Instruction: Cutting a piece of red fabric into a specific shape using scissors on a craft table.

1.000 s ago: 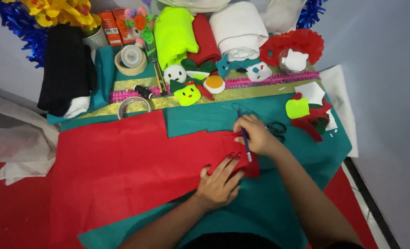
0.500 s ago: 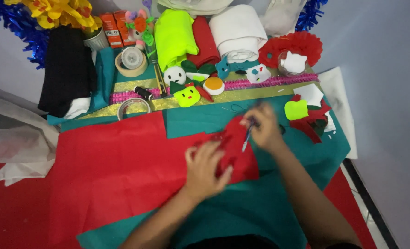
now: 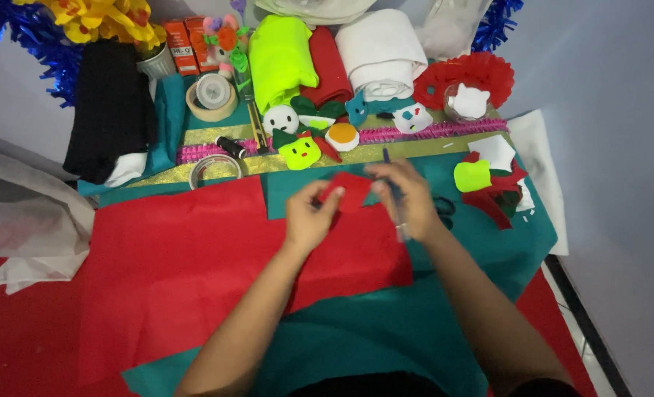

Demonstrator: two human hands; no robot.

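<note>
My left hand point(image 3: 308, 215) and my right hand point(image 3: 409, 192) hold a small red felt piece point(image 3: 352, 190) up between their fingertips, just above the teal felt point(image 3: 386, 338). A thin pen point(image 3: 395, 198) with a dark tip and a clear end is also gripped in my right hand. The large red felt sheet point(image 3: 187, 257) lies flat beneath and to the left of my hands. Black-handled scissors point(image 3: 443, 209) lie on the teal felt just right of my right hand, partly hidden by it.
Along the back stand rolls of neon green point(image 3: 279, 55), red point(image 3: 332, 66) and white felt point(image 3: 378, 48), two tape rolls point(image 3: 211, 95) point(image 3: 213, 167), small felt figures point(image 3: 300, 151), a black cloth point(image 3: 110, 110) and felt scraps point(image 3: 489, 180) at right. The wall is close on the right.
My right hand stopped marking the red felt on the table. Both hands lifted the small red piece and carried it up and away from me.
</note>
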